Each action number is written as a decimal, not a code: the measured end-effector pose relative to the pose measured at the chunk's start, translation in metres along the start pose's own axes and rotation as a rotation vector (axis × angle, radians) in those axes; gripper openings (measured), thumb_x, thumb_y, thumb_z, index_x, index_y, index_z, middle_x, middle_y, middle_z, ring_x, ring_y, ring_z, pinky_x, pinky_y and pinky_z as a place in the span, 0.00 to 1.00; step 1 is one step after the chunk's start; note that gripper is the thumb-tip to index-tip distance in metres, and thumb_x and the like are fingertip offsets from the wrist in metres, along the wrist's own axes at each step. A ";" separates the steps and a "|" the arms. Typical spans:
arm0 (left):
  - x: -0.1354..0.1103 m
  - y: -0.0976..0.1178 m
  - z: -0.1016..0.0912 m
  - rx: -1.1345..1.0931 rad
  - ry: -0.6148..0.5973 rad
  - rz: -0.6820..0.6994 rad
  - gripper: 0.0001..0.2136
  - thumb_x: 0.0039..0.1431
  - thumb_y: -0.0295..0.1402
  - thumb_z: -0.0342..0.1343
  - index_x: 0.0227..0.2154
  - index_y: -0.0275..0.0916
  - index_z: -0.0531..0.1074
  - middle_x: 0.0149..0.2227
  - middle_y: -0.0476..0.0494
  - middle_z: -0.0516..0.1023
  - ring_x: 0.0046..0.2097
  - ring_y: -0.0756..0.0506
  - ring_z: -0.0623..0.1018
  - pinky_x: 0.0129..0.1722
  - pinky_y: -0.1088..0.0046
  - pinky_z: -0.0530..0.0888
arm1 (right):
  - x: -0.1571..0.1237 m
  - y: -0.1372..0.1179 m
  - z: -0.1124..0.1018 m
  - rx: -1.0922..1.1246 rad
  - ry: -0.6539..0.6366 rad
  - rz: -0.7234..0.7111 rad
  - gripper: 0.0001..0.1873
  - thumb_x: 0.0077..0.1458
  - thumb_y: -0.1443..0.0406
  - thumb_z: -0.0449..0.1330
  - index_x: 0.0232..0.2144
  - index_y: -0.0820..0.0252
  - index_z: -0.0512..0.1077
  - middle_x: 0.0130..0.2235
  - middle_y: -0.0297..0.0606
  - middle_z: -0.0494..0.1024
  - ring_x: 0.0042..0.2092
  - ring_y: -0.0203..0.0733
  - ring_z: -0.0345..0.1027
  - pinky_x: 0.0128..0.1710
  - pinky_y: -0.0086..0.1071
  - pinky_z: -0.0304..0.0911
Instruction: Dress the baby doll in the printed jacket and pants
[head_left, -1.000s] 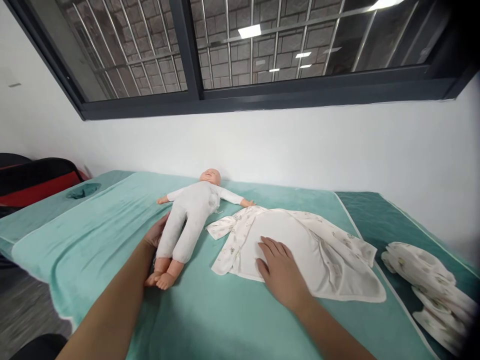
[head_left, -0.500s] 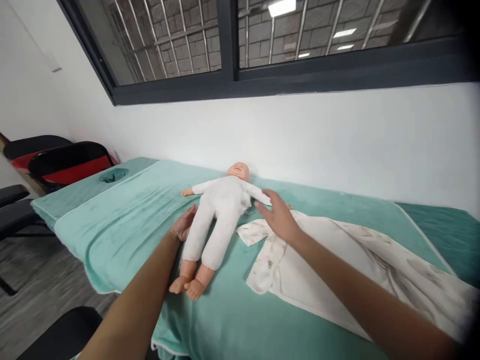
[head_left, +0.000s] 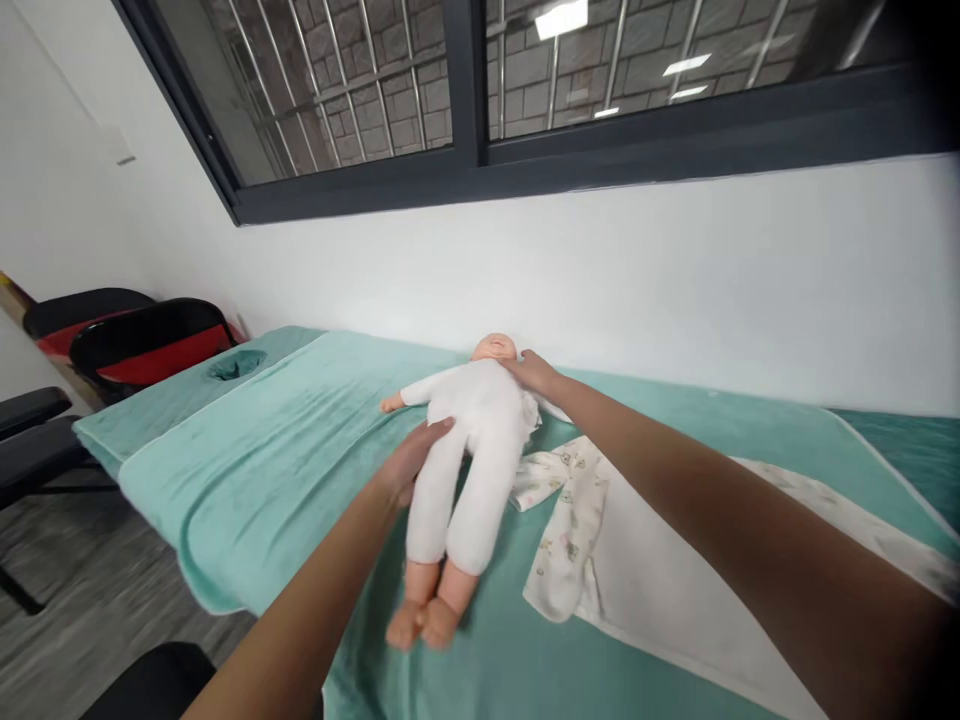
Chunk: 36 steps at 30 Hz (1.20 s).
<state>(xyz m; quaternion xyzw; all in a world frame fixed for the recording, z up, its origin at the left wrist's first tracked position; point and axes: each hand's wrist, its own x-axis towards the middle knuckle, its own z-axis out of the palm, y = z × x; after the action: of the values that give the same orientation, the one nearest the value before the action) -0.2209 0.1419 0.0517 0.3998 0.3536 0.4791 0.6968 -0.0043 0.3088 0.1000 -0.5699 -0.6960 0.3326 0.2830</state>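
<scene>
A baby doll [head_left: 480,410] with a white cloth body lies on its back, head toward the wall and bare feet toward me. At its hip, my left hand [head_left: 418,455] is closed around the side, thumb on top and fingers partly hidden underneath. My right hand [head_left: 534,372] grips the doll at the shoulder beside the neck; its fingertips are partly out of sight. Under my right forearm a white baby garment [head_left: 652,560] with a small print is spread out, one sleeve pointing at the doll.
A green-covered massage table [head_left: 300,430] bears everything and has a face hole [head_left: 237,364] at its left end. Beyond it rise a white wall and a barred window [head_left: 469,90]. Black and red chairs [head_left: 154,345] stand to the left.
My left hand has moved from beside the leg onto the doll's hip. My right hand has gone from above the doll's arm to its shoulder. The whole view has shifted slightly.
</scene>
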 end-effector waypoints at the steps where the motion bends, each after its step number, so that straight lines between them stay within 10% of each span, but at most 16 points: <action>1: 0.001 0.000 0.015 -0.002 -0.003 0.021 0.22 0.64 0.41 0.49 0.56 0.33 0.68 0.44 0.38 0.82 0.42 0.41 0.82 0.43 0.67 0.77 | -0.007 0.000 -0.014 0.005 -0.003 -0.002 0.41 0.54 0.45 0.58 0.58 0.74 0.64 0.53 0.60 0.75 0.49 0.54 0.74 0.45 0.38 0.67; 9: -0.017 -0.043 0.175 0.040 -0.025 0.061 0.28 0.55 0.40 0.59 0.59 0.40 0.65 0.53 0.37 0.78 0.48 0.33 0.80 0.51 0.51 0.75 | -0.113 0.056 -0.181 -0.121 0.108 0.002 0.41 0.53 0.40 0.56 0.60 0.59 0.63 0.60 0.48 0.71 0.55 0.53 0.69 0.49 0.37 0.64; 15: -0.010 -0.107 0.262 0.074 -0.048 0.035 0.34 0.51 0.47 0.61 0.60 0.43 0.64 0.56 0.35 0.75 0.52 0.32 0.77 0.53 0.53 0.75 | -0.169 0.128 -0.214 -0.286 0.134 0.138 0.40 0.59 0.43 0.50 0.61 0.68 0.59 0.58 0.57 0.71 0.54 0.55 0.70 0.48 0.39 0.64; 23: 0.006 -0.137 0.265 0.518 0.214 0.180 0.26 0.65 0.53 0.42 0.50 0.38 0.72 0.50 0.35 0.77 0.53 0.37 0.75 0.54 0.61 0.70 | -0.185 0.123 -0.214 -0.594 0.105 0.039 0.30 0.63 0.52 0.50 0.61 0.62 0.58 0.51 0.57 0.75 0.53 0.63 0.69 0.50 0.50 0.59; 28: 0.045 -0.134 0.247 1.251 0.459 0.300 0.21 0.70 0.37 0.35 0.37 0.36 0.73 0.37 0.35 0.79 0.40 0.40 0.78 0.42 0.63 0.72 | -0.172 0.082 -0.156 -0.863 -0.090 -0.383 0.20 0.64 0.56 0.49 0.54 0.58 0.65 0.57 0.49 0.70 0.57 0.55 0.63 0.50 0.44 0.60; 32: 0.065 -0.137 0.235 1.410 0.447 0.289 0.13 0.65 0.27 0.43 0.45 0.35 0.72 0.44 0.33 0.78 0.44 0.39 0.77 0.42 0.62 0.70 | -0.139 0.073 -0.104 -0.873 -0.244 -0.354 0.17 0.59 0.58 0.56 0.49 0.59 0.69 0.53 0.49 0.74 0.55 0.57 0.65 0.47 0.45 0.61; 36: 0.068 -0.135 0.226 1.637 0.368 0.413 0.13 0.64 0.25 0.46 0.47 0.38 0.71 0.51 0.39 0.76 0.49 0.40 0.74 0.46 0.63 0.70 | -0.121 0.081 -0.098 -0.852 -0.306 -0.309 0.14 0.57 0.60 0.58 0.45 0.60 0.70 0.46 0.48 0.78 0.46 0.54 0.72 0.42 0.42 0.62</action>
<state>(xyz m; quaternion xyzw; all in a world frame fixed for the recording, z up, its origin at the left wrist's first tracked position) 0.0491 0.1273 0.0205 0.7483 0.6150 0.2479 0.0201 0.1433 0.2138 0.0954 -0.4695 -0.8807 0.0519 -0.0355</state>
